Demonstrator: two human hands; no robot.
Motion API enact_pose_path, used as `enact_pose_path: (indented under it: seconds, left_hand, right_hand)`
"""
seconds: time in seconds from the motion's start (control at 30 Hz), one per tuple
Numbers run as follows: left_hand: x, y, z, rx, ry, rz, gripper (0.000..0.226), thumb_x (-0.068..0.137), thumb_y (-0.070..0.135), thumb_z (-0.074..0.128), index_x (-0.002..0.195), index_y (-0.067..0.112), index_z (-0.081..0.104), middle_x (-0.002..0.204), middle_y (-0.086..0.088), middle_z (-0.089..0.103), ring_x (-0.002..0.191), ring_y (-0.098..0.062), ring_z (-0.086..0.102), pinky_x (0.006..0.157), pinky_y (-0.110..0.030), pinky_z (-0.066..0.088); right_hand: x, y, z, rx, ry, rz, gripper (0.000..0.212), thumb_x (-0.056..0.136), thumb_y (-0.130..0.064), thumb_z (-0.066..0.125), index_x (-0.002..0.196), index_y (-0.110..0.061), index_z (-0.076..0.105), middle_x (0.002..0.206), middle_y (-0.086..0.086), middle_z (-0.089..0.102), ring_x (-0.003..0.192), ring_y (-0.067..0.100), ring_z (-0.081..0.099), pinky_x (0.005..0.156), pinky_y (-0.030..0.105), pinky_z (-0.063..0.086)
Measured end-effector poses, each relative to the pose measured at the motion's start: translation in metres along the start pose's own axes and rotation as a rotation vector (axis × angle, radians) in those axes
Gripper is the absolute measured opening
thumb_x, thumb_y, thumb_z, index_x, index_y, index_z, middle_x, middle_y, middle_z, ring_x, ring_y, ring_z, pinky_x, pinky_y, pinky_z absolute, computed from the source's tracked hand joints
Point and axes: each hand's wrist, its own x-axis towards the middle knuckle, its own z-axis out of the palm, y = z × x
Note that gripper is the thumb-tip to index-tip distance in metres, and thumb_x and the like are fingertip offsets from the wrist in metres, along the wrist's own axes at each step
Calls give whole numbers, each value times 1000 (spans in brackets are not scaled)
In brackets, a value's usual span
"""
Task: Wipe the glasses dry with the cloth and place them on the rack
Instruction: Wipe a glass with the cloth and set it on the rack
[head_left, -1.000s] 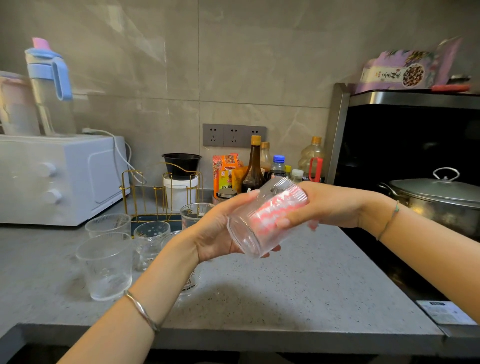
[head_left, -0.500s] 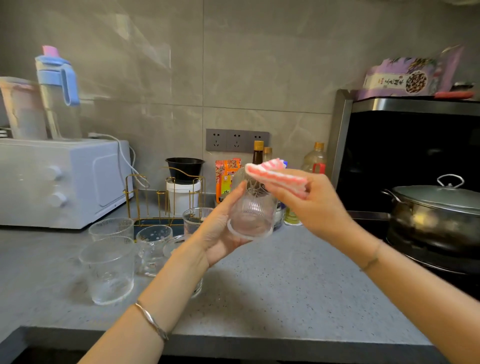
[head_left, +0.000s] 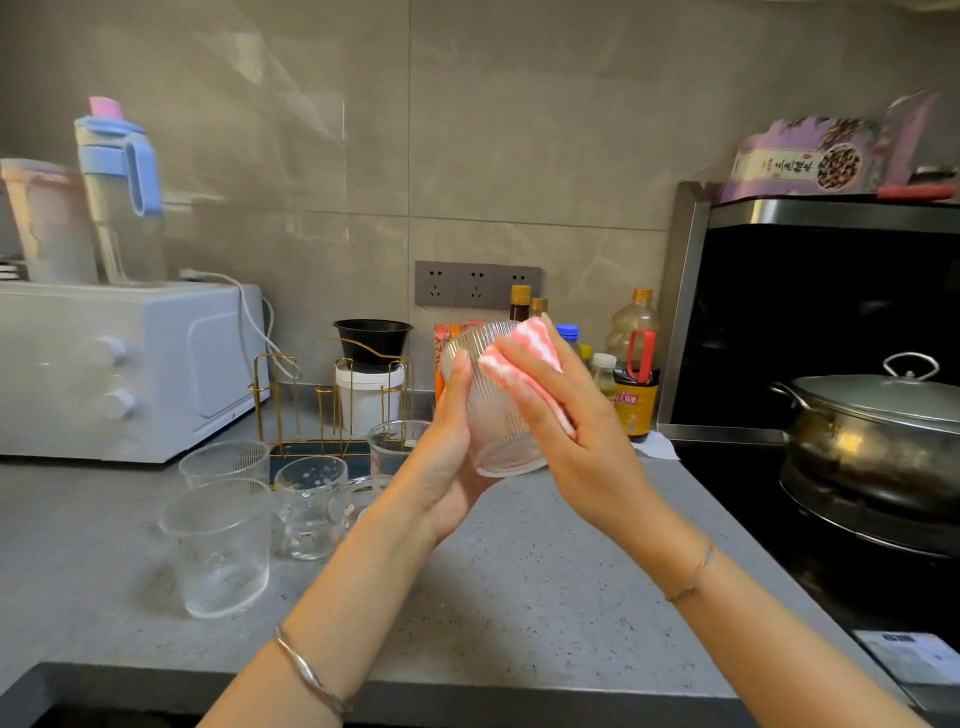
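Observation:
My left hand (head_left: 447, 441) grips a ribbed clear glass (head_left: 493, 410) from its left side, held above the counter with its mouth turned down toward me. My right hand (head_left: 566, 431) presses a pink-and-white cloth (head_left: 524, 364) against the glass's right side and base. The gold wire rack (head_left: 332, 400) stands behind on the counter, left of the held glass. Several more clear glasses (head_left: 218, 545) stand in front of the rack at the left.
A white microwave (head_left: 124, 364) with jugs on top sits at the far left. Bottles (head_left: 636, 364) and a white tub stand along the wall. A lidded steel pot (head_left: 872, 431) sits on the black stove at the right. The grey counter (head_left: 519, 597) lies below my hands.
The cloth was inside the glass, then came out above it, and now presses on the outside. The glass has turned from lying sideways to mouth-down.

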Motion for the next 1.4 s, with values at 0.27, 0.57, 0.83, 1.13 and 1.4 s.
enact_pose_path:
  seconds: [0.27, 0.57, 0.83, 1.13, 1.4]
  left_hand:
    - [4, 0, -3, -140, -25, -73, 82, 87, 74, 35, 132, 8, 57, 123, -18, 66, 115, -27, 63, 106, -42, 44]
    - [5, 8, 1, -372, -40, -182, 77, 83, 72, 50, 96, 0, 73, 105, -18, 71, 90, -29, 71, 80, -40, 57]
    - [2, 9, 13, -374, -58, -187, 69, 90, 65, 43, 97, 4, 75, 102, -14, 71, 90, -24, 71, 82, -35, 55]
    - [2, 10, 6, -425, -31, -167, 72, 88, 66, 47, 87, 0, 74, 84, -13, 73, 73, -22, 72, 75, -33, 58]
    - [-3, 5, 17, -372, -47, -142, 61, 96, 58, 42, 120, 6, 62, 113, -13, 70, 102, -22, 70, 84, -30, 56]
  right_hand:
    - [-12, -4, 7, -49, 255, -256, 37, 100, -11, 39, 134, -5, 51, 152, 10, 35, 145, 14, 23, 117, 29, 22]
    - [-24, 18, 10, -608, 155, -589, 40, 102, -26, 38, 142, -22, 36, 155, 5, 22, 147, 26, 18, 119, 47, 15]
    - [-14, 12, 7, -879, 192, -586, 51, 99, -27, 39, 148, -22, 25, 156, 6, 19, 148, 28, 13, 119, 49, 10]
    - [-30, 17, 19, -739, 192, -513, 46, 104, -28, 31, 148, -18, 23, 157, 3, 18, 148, 25, 10, 120, 43, 10]
    - [-14, 2, 8, -691, 263, -434, 47, 102, -25, 32, 147, -13, 28, 157, 12, 22, 148, 26, 12, 120, 42, 11]
